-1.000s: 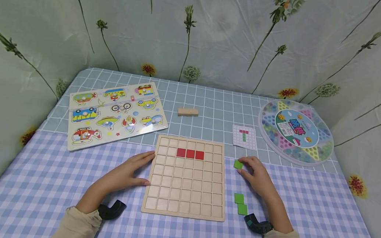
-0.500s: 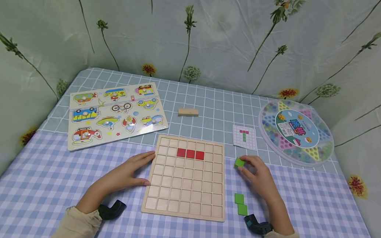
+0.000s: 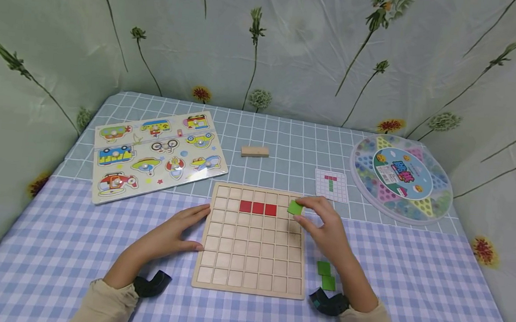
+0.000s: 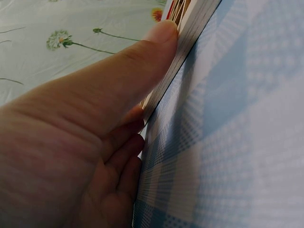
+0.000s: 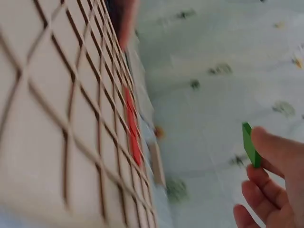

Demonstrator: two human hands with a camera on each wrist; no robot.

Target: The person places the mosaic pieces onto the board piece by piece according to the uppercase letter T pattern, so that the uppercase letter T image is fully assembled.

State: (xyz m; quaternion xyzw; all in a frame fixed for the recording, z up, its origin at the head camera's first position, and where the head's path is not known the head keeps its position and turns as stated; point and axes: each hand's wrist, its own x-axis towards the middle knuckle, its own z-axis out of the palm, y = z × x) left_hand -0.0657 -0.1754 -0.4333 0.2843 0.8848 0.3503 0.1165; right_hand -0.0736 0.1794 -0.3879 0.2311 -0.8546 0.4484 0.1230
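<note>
A wooden grid board (image 3: 253, 250) lies on the checked cloth, with three red square tiles (image 3: 258, 208) side by side in its second row. My right hand (image 3: 328, 231) pinches a green square tile (image 3: 294, 207) between thumb and fingertips, raised over the board's upper right cells. In the right wrist view the green tile (image 5: 249, 145) is seen nearly edge-on, apart from the grid. My left hand (image 3: 169, 232) rests at the board's left edge, thumb and fingertips touching its side; the left wrist view shows the thumb (image 4: 164, 35) against that edge. Two more green tiles (image 3: 324, 268) lie right of the board.
Behind the board on the right is a paper pattern card (image 3: 331, 185) with a T shape. A round marble game box (image 3: 401, 179) lies beyond it. A wooden block (image 3: 254, 152) sits at the back, and a vehicle picture puzzle (image 3: 159, 156) at the left.
My right hand has lifted the green tile off the cloth and carried it left, over the board. The left hand and board have stayed in place.
</note>
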